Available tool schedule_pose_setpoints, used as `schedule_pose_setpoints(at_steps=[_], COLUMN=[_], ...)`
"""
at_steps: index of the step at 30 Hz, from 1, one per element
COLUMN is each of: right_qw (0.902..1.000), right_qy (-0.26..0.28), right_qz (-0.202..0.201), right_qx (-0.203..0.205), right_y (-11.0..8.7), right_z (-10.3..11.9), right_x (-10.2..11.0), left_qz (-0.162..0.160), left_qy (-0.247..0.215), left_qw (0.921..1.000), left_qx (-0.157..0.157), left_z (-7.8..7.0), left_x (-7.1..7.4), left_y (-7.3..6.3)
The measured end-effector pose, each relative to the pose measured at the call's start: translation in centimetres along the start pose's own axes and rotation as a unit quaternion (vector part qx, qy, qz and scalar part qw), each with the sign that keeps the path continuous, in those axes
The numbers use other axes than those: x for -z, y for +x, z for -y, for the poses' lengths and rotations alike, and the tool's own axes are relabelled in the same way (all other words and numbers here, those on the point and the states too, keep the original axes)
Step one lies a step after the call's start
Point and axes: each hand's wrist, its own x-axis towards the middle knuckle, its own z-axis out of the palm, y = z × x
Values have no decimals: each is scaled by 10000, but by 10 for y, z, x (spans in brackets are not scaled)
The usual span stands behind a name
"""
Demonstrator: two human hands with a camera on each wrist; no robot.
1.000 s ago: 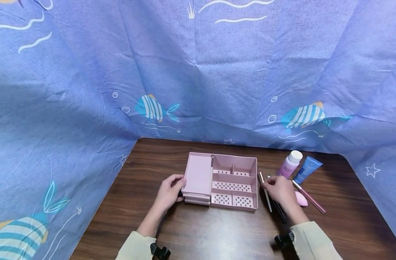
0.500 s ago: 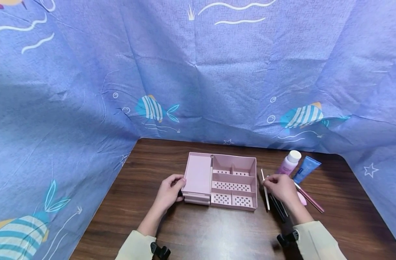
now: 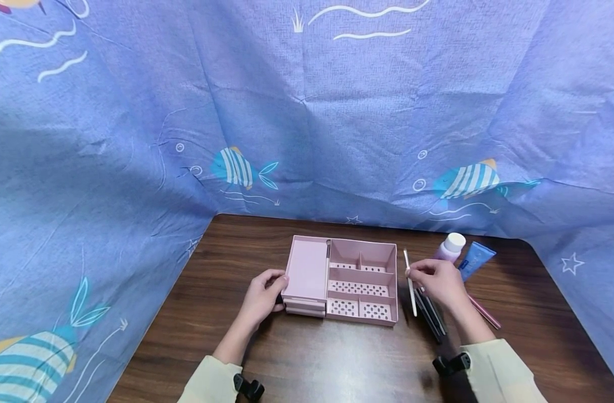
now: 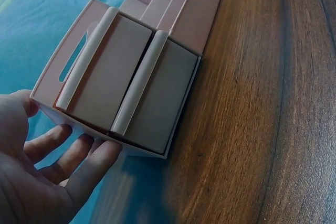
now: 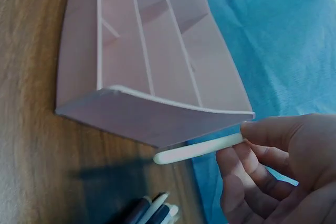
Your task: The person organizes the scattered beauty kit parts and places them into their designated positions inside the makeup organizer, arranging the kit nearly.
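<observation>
A pink makeup organizer (image 3: pixel 308 268) stands on the table, with a flat top at left and open compartments at right. My left hand (image 3: pixel 258 296) holds its front left corner; in the left wrist view the thumb is at one edge and the fingers at another, beside two drawers (image 4: pixel 155 90). Just right of the organizer, my right hand (image 3: pixel 440 282) pinches a slim makeup brush (image 3: pixel 412 294) between thumb and fingers. Its white handle (image 5: pixel 197 149) points away from the hand in the right wrist view. Another brush (image 3: pixel 328 254) lies in the organizer's narrow slot.
Several dark slim sticks (image 3: pixel 430 319) lie below my right hand. Behind it are a white-capped bottle (image 3: pixel 450 247) and a blue tube (image 3: pixel 476 259). A pinkish-red brush handle (image 3: pixel 484 312) lies partly behind the wrist. A blue fish-print cloth (image 3: pixel 307 129) hangs along the back.
My right hand has picked up the white-handled brush and moved it slightly up and away from the dark sticks. My left hand stays at the organizer's corner.
</observation>
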Motion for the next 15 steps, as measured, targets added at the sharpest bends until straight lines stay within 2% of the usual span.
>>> schedule_pose_setpoints(at_steps=[5,7,12,15], right_qw=[9983,9974,9955,9934], right_qy=[561,710,933,1121], right_qz=[28,48,145,198], right_qx=[-147,-104,4,101], right_y=[2,4,9,12], right_z=[4,6,17,25], right_x=[2,1,2,2], left_qz=[-32,-69,-99,-49], left_qy=[46,96,124,51], left_qw=[10000,9999,9999,10000], left_qx=[-9,-1,17,-15], left_z=[2,-4,-6,1], left_x=[-1,-2,-2,0], left_y=[1,-4,-4,0])
